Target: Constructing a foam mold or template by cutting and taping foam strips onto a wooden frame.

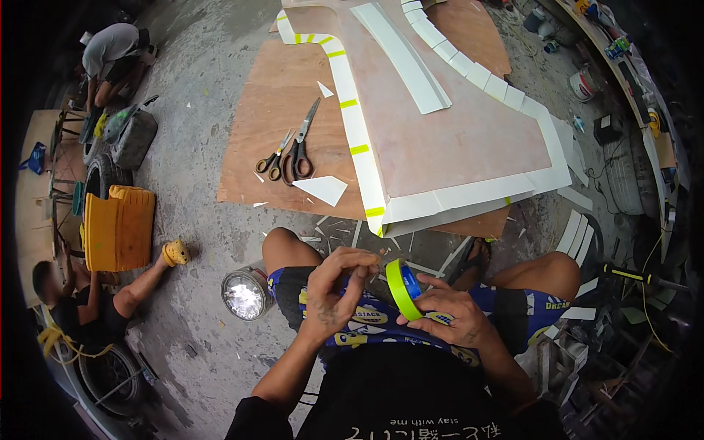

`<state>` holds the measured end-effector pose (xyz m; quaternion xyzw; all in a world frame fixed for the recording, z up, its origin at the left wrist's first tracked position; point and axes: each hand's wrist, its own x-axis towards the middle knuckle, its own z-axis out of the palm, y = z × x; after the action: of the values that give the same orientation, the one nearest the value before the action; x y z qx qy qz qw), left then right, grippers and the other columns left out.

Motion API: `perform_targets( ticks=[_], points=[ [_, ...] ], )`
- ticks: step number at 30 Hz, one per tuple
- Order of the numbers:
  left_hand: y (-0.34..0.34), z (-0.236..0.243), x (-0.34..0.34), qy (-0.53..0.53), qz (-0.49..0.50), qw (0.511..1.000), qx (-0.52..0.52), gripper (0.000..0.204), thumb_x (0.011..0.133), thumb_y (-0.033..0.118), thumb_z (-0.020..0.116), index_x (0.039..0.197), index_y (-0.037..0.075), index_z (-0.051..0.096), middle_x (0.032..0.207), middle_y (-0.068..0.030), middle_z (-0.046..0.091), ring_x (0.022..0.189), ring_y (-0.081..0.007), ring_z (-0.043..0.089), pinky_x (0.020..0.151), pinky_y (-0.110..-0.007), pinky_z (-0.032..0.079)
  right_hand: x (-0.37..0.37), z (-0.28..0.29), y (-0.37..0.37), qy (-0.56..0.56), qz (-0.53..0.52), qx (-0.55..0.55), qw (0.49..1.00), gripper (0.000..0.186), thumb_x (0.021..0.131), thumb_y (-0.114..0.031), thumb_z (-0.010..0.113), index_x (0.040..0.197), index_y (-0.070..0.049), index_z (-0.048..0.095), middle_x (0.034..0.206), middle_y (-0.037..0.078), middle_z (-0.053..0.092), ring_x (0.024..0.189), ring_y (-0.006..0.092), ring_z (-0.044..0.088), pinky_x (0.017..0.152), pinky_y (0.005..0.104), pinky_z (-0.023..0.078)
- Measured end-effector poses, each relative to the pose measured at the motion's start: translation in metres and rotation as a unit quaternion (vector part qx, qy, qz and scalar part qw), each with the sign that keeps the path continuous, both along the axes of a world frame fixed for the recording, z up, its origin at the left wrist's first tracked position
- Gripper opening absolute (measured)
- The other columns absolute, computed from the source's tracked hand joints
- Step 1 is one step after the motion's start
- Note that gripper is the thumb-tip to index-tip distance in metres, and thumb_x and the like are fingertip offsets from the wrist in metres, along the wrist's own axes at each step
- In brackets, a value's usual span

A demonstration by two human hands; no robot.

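My right hand (456,314) grips a roll of neon yellow tape (397,286) with a blue inner core, held above my lap. Just left of the roll, the fingers of my left hand (339,284) are pinched together, and whatever they hold is too small to make out. Beyond my knees lies a large flat panel (469,147) edged with white strips, which short pieces of yellow tape (358,149) fasten along its left side. A loose long white strip (403,59) rests on top of it.
Under the panel is a plywood sheet (271,95) bearing large scissors (301,147), small scissors (273,160) and white offcuts (321,191). A metal can (246,293) stands by my left knee. Two people (114,55) are at the left, near a yellow container (121,227). A screwdriver-like tool (629,274) lies right.
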<state>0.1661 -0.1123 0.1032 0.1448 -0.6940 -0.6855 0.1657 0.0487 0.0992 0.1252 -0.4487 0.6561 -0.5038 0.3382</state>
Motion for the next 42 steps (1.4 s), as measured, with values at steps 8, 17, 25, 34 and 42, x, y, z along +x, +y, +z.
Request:
perform_targets(
  ticks=[8,17,25,34,42],
  points=[
    [0.002,0.051,0.0,0.038,-0.025,0.974,-0.221,0.034,0.076,-0.004,0.08,0.106,-0.002,0.065,0.1,-0.0175,0.074,0.09,-0.0267,0.074,0.077,-0.032,0.059,-0.002,0.009,-0.002,0.162,-0.013,0.015,0.987,0.026,0.079,-0.006,0.078,0.104,-0.003,0.072,0.089,0.006,0.075,0.092,0.0205,0.07,0.114,0.0556,0.034],
    [0.011,0.032,0.006,0.035,-0.072,0.943,-0.324,0.032,0.079,-0.007,0.074,0.108,-0.002,0.061,0.095,-0.015,0.067,0.082,-0.0302,0.069,0.069,-0.035,0.055,0.004,0.015,0.002,0.239,0.051,0.066,0.967,0.03,0.083,-0.008,0.075,0.112,-0.005,0.07,0.09,0.006,0.072,0.087,0.0172,0.067,0.118,0.0568,0.029],
    [-0.001,0.007,0.022,-0.137,-0.055,0.929,0.34,0.027,0.086,-0.007,0.067,0.109,0.0,0.056,0.097,-0.0125,0.07,0.089,-0.0187,0.069,0.082,-0.032,0.056,-0.003,0.005,0.018,-0.098,-0.063,0.081,0.99,0.035,0.079,-0.012,0.083,0.107,0.001,0.065,0.084,0.007,0.067,0.075,0.0162,0.066,0.084,0.0329,0.055],
    [-0.016,0.026,0.011,0.006,-0.136,0.981,-0.14,0.032,0.086,-0.002,0.071,0.117,0.003,0.068,0.119,-0.013,0.065,0.109,-0.0257,0.065,0.087,-0.035,0.055,-0.012,-0.026,0.012,-0.277,-0.136,0.052,0.95,0.025,0.098,-0.022,0.067,0.105,0.002,0.064,0.072,0.0,0.059,0.065,0.0043,0.053,0.06,0.0208,0.042],
    [-0.002,0.015,0.005,0.03,-0.212,0.971,-0.108,0.016,0.085,0.001,0.072,0.099,-0.001,0.064,0.101,-0.0123,0.064,0.09,-0.0283,0.067,0.075,-0.036,0.053,0.01,-0.031,-0.001,-0.372,-0.206,0.108,0.899,0.029,0.099,-0.024,0.065,0.113,0.001,0.061,0.082,0.002,0.062,0.073,0.0094,0.057,0.067,0.0247,0.046]
  ],
)
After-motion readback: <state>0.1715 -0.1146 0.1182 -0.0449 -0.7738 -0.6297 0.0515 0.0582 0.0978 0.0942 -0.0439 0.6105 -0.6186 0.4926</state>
